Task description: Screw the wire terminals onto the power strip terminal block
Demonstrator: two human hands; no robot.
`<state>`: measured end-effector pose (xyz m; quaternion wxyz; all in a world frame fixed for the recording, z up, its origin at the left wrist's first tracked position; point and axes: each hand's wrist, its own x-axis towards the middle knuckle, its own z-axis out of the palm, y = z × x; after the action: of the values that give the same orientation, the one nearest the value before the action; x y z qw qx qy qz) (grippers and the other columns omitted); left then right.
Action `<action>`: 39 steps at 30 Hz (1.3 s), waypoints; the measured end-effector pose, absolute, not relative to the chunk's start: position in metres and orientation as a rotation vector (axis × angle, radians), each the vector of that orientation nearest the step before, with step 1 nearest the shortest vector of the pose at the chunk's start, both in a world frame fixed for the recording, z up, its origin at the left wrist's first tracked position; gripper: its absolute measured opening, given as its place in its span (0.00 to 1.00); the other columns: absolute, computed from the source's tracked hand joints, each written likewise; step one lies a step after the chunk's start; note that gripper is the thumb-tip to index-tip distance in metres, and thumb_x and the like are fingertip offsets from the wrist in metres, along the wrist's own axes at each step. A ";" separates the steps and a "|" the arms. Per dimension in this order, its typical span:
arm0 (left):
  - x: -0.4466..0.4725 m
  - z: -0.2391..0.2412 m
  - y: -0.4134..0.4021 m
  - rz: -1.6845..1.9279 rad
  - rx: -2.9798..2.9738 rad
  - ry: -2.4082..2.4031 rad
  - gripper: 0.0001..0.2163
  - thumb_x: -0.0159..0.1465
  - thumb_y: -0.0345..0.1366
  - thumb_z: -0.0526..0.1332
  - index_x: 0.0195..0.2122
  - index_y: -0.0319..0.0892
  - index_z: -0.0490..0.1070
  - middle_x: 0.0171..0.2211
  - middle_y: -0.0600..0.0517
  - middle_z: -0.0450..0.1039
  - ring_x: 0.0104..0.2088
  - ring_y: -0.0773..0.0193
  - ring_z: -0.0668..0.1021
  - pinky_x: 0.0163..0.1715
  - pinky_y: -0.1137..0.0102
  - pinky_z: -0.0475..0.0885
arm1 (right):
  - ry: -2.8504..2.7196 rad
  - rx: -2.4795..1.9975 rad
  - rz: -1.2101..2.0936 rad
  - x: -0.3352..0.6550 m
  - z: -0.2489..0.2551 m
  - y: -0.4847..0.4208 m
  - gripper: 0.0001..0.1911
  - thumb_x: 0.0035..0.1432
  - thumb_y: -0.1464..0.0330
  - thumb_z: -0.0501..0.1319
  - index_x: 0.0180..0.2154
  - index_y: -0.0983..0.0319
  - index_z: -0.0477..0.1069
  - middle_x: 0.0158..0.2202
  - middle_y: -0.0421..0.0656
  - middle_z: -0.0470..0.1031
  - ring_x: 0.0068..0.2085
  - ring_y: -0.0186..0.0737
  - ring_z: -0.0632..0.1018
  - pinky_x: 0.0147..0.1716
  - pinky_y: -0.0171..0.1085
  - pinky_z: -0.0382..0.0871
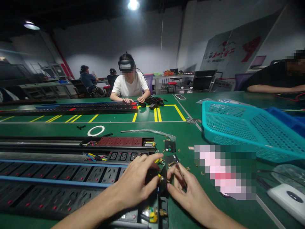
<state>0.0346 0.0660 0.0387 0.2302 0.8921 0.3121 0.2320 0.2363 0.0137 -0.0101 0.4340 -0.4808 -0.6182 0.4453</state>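
Both your hands meet low in the view, just above the green desk (pixel 183 216). Your left hand (pixel 134 183) curls its fingers over a small black plastic part (pixel 162 182) from the outer side. Your right hand (pixel 190 194) comes in from the other side, its thumb and forefinger pinched close on the same part, so it is held raised between them, where both hands can work at it. Yellow wire (pixel 159 175) shows at the part's edge; your fingers hide its exact shape. It sits just beside a long black power strip (pixel 78 175) with rows of sockets, lying at your left, which keeps the part close to that wiring. Small brass nuts (pixel 178 150) lie scattered to your right, within easy reach. Farther right sits a teal plastic basket (pixel 247 127). Across the desk, a co-worker (pixel 130 84) in a white T-shirt rests both hands on another strip (pixel 78 108).
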 end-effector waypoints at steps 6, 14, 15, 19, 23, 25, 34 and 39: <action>0.039 0.037 0.065 0.616 2.503 0.806 0.31 0.64 0.25 0.63 0.65 0.50 0.54 0.43 0.52 0.77 0.46 0.56 0.75 0.50 0.60 0.68 | -1.532 -1.186 1.061 0.233 -0.015 0.015 0.08 0.61 0.64 0.61 0.37 0.59 0.64 0.26 0.34 0.63 0.23 0.30 0.62 0.21 0.31 0.56; 0.040 0.037 0.066 0.620 2.548 0.758 0.30 0.63 0.24 0.63 0.63 0.50 0.55 0.43 0.52 0.76 0.43 0.57 0.75 0.47 0.62 0.68 | -1.469 -1.200 1.055 0.226 -0.015 0.016 0.09 0.59 0.64 0.62 0.37 0.59 0.64 0.27 0.34 0.65 0.22 0.29 0.60 0.20 0.30 0.55; 0.041 0.037 0.066 0.616 2.550 0.760 0.30 0.63 0.24 0.63 0.63 0.50 0.55 0.44 0.51 0.76 0.43 0.56 0.75 0.46 0.62 0.68 | -1.452 -1.199 1.066 0.224 -0.014 0.016 0.09 0.58 0.64 0.63 0.37 0.59 0.64 0.27 0.34 0.65 0.21 0.29 0.59 0.19 0.30 0.54; 0.041 0.037 0.065 0.631 2.550 0.762 0.30 0.63 0.24 0.63 0.63 0.51 0.55 0.44 0.52 0.76 0.44 0.57 0.75 0.48 0.62 0.67 | -1.361 -1.111 1.156 0.221 -0.011 0.015 0.12 0.56 0.66 0.64 0.41 0.58 0.65 0.32 0.38 0.72 0.29 0.34 0.72 0.26 0.31 0.66; 0.040 0.036 0.065 0.652 2.534 0.757 0.31 0.64 0.24 0.63 0.64 0.52 0.53 0.44 0.52 0.76 0.45 0.57 0.75 0.49 0.61 0.67 | -1.341 -1.048 1.176 0.221 -0.009 0.015 0.13 0.57 0.65 0.64 0.43 0.57 0.66 0.37 0.42 0.75 0.39 0.41 0.77 0.36 0.35 0.73; 0.039 0.034 0.065 0.642 2.518 0.758 0.32 0.64 0.24 0.62 0.65 0.53 0.52 0.44 0.53 0.76 0.45 0.56 0.75 0.50 0.59 0.67 | -1.382 -1.076 1.151 0.223 -0.007 0.015 0.11 0.58 0.66 0.64 0.43 0.58 0.67 0.35 0.41 0.75 0.35 0.39 0.76 0.32 0.33 0.71; 0.039 0.035 0.064 0.846 2.468 0.852 0.34 0.62 0.28 0.58 0.68 0.52 0.47 0.47 0.50 0.74 0.44 0.56 0.76 0.48 0.56 0.71 | -1.834 -1.396 0.965 0.262 0.023 0.033 0.06 0.61 0.63 0.62 0.36 0.59 0.71 0.29 0.39 0.74 0.29 0.38 0.73 0.28 0.34 0.65; 0.039 0.034 0.066 0.983 2.419 0.932 0.30 0.63 0.27 0.54 0.66 0.50 0.51 0.46 0.50 0.74 0.42 0.58 0.76 0.46 0.57 0.73 | -2.260 -1.922 0.678 0.284 0.048 0.026 0.08 0.63 0.64 0.59 0.38 0.61 0.74 0.34 0.48 0.79 0.37 0.52 0.79 0.35 0.42 0.67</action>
<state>0.0391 0.0660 0.0337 0.1835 0.8578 0.3303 0.3484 0.2836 0.0255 0.0480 0.0493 -0.6307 -0.7417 0.2227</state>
